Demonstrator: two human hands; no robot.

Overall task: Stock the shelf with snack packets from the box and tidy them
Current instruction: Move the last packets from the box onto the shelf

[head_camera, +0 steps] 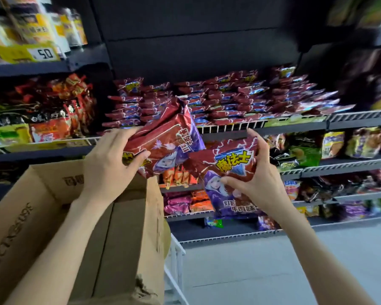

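My left hand [110, 164] grips a bundle of red snack packets [165, 137], tilted, above the open cardboard box [42, 194]. My right hand [255, 172] holds another red packet [231, 179] with a purple-haired figure and yellow lettering, upright, thumb on its front. Both hands are just below and in front of the shelf [295, 123], where stacks of the same red packets [240, 95] lie in several piles behind a white wire rail.
The box stands on a white wire cart [176, 260] at lower left. Other shelves hold mixed snacks: red and green bags [42, 115] on the left, green and yellow bags [317, 150] on the right. A price tag [44, 53] hangs upper left. Grey floor [251, 271] lies below.
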